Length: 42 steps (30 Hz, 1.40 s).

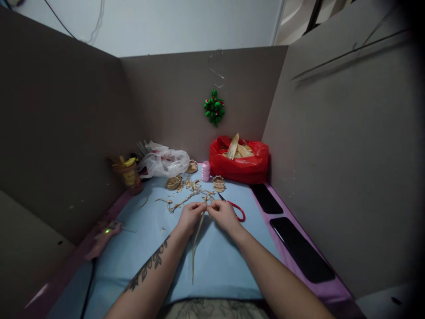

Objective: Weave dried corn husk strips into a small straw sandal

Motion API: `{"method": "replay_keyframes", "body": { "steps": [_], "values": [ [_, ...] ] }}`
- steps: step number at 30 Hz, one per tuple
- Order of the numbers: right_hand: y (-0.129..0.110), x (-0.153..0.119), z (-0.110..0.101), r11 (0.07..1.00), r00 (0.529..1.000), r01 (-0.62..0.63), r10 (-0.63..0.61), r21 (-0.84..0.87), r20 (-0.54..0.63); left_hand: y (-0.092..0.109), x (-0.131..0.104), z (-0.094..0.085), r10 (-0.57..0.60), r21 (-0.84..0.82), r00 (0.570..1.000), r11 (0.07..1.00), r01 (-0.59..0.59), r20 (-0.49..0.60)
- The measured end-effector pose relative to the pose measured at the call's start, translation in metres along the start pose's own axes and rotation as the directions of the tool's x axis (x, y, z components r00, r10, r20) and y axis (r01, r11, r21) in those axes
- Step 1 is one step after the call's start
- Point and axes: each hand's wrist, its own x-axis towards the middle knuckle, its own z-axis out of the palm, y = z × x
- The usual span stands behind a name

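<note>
My left hand (193,213) and my right hand (222,213) meet over the middle of the blue cloth, both closed in a pinch on a straw-coloured fibre strand (198,241). Its long tail hangs down toward me between my forearms. A braided fibre cord (181,203) with frayed bits lies just beyond my left hand. Beside my right hand lie scissors (239,212) with red handles, their blades partly hidden by my hand. Farther back are two small woven fibre pieces, one oval (173,182) and one with a beaded-looking rim (218,183).
A pink thread spool (206,171) stands before a red bag (239,170) of dried husks. Left of it sit a white plastic bag (166,161) and a pot (130,176) of tools. A pink corded tool (105,239) lies left; two black phones (302,249) lie right. Grey panels enclose three sides.
</note>
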Motion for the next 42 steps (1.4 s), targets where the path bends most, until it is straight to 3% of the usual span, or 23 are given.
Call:
{"method": "replay_keyframes", "body": {
  "steps": [5, 10, 15, 18, 21, 24, 29, 35, 42],
  "values": [
    [-0.003, -0.008, 0.014, 0.972, 0.989, 0.131, -0.141, -0.193, -0.04, 0.001, 0.001, -0.002, -0.026, -0.053, 1.0, 0.998, 0.026, 0.006],
    [-0.005, -0.017, 0.024, 0.846, 0.948, 0.315, -0.3, -0.43, 0.105, 0.003, 0.005, -0.007, -0.038, -0.09, 0.999, 0.995, 0.037, -0.01],
    [-0.007, -0.017, 0.016, 0.854, 0.916, 0.401, -0.364, -0.333, 0.168, 0.005, 0.009, -0.011, -0.012, -0.106, 0.999, 0.994, 0.009, -0.03],
    [-0.005, -0.008, 0.004, 0.925, 0.942, 0.33, -0.334, -0.187, 0.011, 0.006, 0.009, -0.013, 0.007, -0.089, 1.0, 0.996, -0.009, -0.018],
    [-0.001, 0.001, -0.001, 0.979, 0.972, 0.203, -0.205, -0.034, -0.116, 0.006, 0.006, -0.011, 0.026, -0.055, 1.0, 0.998, -0.026, 0.009],
    [0.003, 0.005, 0.004, 0.99, 0.999, 0.054, -0.053, 0.132, -0.008, 0.005, 0.004, -0.007, 0.06, -0.009, 0.997, 0.998, -0.06, 0.044],
    [0.006, 0.006, 0.01, 0.958, 0.988, -0.14, 0.12, 0.25, 0.093, 0.005, 0.002, -0.002, 0.11, 0.092, 0.99, 0.989, -0.118, 0.086],
    [0.012, 0.012, 0.005, 0.932, 0.979, -0.194, 0.167, 0.306, 0.114, 0.002, 0.002, -0.002, 0.166, 0.222, 0.984, 0.959, -0.175, 0.058],
    [0.021, 0.015, 0.008, 0.936, 0.985, -0.157, 0.124, 0.314, 0.122, 0.005, -0.001, 0.0, 0.113, 0.269, 0.988, 0.953, -0.136, 0.101]
  ]
}}
